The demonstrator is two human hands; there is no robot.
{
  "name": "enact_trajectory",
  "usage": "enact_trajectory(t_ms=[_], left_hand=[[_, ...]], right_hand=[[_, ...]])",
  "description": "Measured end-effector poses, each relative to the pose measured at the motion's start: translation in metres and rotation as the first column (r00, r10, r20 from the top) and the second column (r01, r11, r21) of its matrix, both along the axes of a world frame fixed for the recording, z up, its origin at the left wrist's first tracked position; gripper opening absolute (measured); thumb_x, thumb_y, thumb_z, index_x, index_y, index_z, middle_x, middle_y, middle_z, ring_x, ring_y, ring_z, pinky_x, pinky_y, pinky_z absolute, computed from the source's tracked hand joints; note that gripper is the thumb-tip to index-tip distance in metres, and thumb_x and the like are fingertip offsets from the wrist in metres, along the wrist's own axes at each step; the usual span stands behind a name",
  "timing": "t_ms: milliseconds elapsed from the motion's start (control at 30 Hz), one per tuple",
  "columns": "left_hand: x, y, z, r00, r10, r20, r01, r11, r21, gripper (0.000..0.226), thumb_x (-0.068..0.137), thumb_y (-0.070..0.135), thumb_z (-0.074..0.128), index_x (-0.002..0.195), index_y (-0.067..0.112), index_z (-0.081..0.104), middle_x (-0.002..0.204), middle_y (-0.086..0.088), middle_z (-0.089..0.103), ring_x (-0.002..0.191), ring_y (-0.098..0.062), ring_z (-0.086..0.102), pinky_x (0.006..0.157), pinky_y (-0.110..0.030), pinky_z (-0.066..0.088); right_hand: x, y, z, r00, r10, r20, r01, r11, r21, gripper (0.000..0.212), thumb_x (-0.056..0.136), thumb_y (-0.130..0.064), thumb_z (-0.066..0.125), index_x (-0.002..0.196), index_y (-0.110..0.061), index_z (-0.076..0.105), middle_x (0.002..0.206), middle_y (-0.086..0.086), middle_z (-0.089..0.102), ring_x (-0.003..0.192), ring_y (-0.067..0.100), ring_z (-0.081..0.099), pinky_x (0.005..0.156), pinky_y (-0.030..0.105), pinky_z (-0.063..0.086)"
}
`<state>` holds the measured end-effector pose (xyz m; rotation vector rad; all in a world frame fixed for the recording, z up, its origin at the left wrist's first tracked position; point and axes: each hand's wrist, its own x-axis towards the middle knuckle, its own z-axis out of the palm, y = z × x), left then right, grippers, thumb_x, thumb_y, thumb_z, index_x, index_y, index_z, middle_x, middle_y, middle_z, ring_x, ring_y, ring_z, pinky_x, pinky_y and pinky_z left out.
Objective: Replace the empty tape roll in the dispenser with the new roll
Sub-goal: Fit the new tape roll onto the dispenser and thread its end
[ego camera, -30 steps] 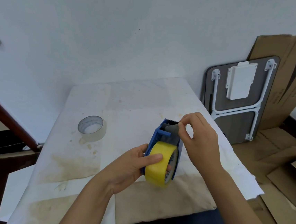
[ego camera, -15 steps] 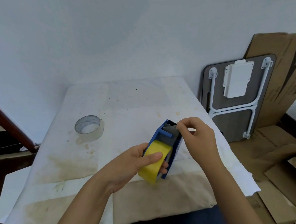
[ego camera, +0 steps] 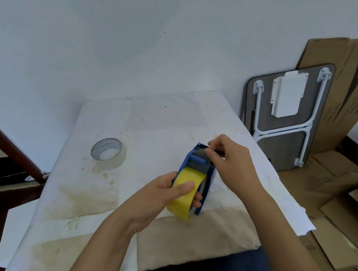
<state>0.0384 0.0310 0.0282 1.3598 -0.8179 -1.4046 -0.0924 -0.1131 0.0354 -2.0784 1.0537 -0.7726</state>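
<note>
A blue tape dispenser (ego camera: 207, 181) stands tilted above the table with a yellow tape roll (ego camera: 187, 185) seated in it. My left hand (ego camera: 163, 195) grips the yellow roll and the dispenser's lower body, thumb across the roll's face. My right hand (ego camera: 232, 162) pinches at the dispenser's top by the grey roller and serrated blade (ego camera: 203, 146); whether a tape end lies between its fingers I cannot tell. An almost empty, clear tape roll (ego camera: 108, 153) lies flat on the table to the left, apart from both hands.
The table (ego camera: 153, 119) is covered in stained white paper and stands against a white wall. A folded grey table with white legs (ego camera: 285, 115) and cardboard sheets (ego camera: 342, 90) lean at the right. Cardboard lies on the floor there. A dark wooden rail (ego camera: 8, 147) runs at the left.
The dispenser has turned so the yellow roll's face points more toward me. My right hand's fingers shifted slightly along the dispenser's top. The clear roll stayed put.
</note>
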Motion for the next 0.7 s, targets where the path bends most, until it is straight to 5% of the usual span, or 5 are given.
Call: enact_trajectory(t_ms=[133,367,567,700], left_hand=[[0.003,0.002,0.0,1.0,0.005,-0.016,-0.005,1.0,0.006,0.045,0.083,0.034,0.066,0.119,0.007,0.063,0.097,-0.01,0.077,0.087,-0.022,0.073,0.083,-0.034,0.058],[0.006,-0.001,0.002,0.997,-0.032,-0.066,0.039,0.995,0.095,0.043,0.088,0.029,0.065,0.127,0.011,0.058,0.103,-0.012,0.078,0.092,-0.024,0.073,0.092,-0.04,0.057],[0.0,-0.006,0.0,0.998,0.025,-0.05,-0.017,0.99,0.143,0.062,0.077,0.036,0.074,0.129,0.01,0.053,0.106,-0.014,0.078,0.091,-0.028,0.074,0.094,-0.045,0.057],[0.001,-0.005,0.004,0.999,0.027,-0.025,-0.024,0.992,0.121,0.049,0.084,0.03,0.071,0.125,0.008,0.059,0.106,-0.013,0.078,0.087,-0.025,0.075,0.087,-0.039,0.06]], right_hand=[[0.003,0.003,-0.005,0.997,-0.051,0.059,0.05,0.999,0.016,0.009,0.092,-0.023,0.06,0.086,-0.017,0.056,0.092,0.005,0.073,0.086,0.022,0.068,0.077,0.046,0.056],[0.005,0.004,-0.004,0.963,-0.138,0.23,0.103,0.982,0.158,0.012,0.087,-0.016,0.065,0.077,-0.019,0.058,0.09,-0.003,0.075,0.086,0.007,0.069,0.077,0.027,0.058],[0.004,0.0,0.007,0.979,-0.111,0.172,0.089,0.988,0.127,0.006,0.085,-0.015,0.064,0.079,-0.015,0.062,0.087,-0.001,0.074,0.084,0.011,0.066,0.071,0.023,0.053],[0.003,0.001,0.011,0.994,-0.048,0.101,0.036,0.993,0.116,0.008,0.088,-0.02,0.064,0.085,-0.014,0.067,0.089,-0.003,0.072,0.086,0.009,0.064,0.073,0.018,0.047]])
